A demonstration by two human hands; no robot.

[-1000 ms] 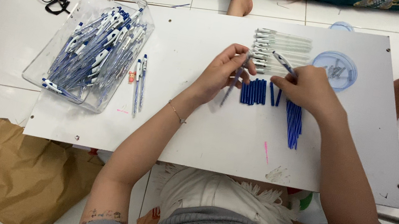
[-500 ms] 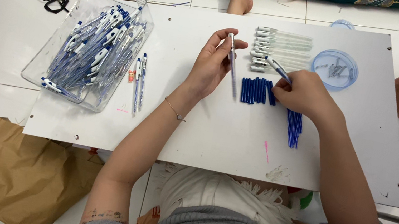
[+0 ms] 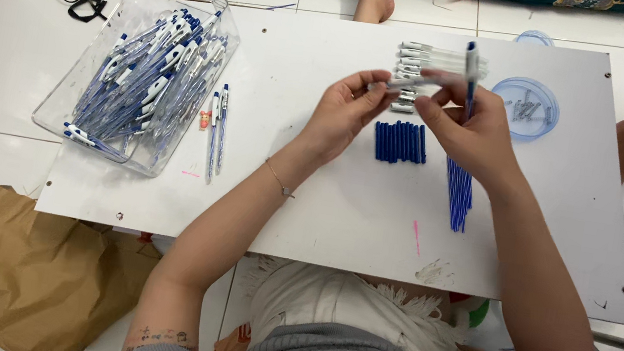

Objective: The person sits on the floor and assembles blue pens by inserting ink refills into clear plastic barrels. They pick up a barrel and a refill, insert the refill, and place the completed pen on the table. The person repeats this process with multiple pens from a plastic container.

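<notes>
meanwhile, left hand (image 3: 346,118) and right hand (image 3: 473,130) pinch a clear plastic pen barrel (image 3: 418,82) in their fingers above the white worktop (image 3: 305,216), mid-assembly; joining its parts looks next.

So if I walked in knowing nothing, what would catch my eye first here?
Probably the clear plastic tray heaped with blue-and-white pens at the left end of the white board table. Next, at the middle, the left hand and right hand meet over a slim pen part, above a neat row of short dark-blue pen pieces.
</notes>
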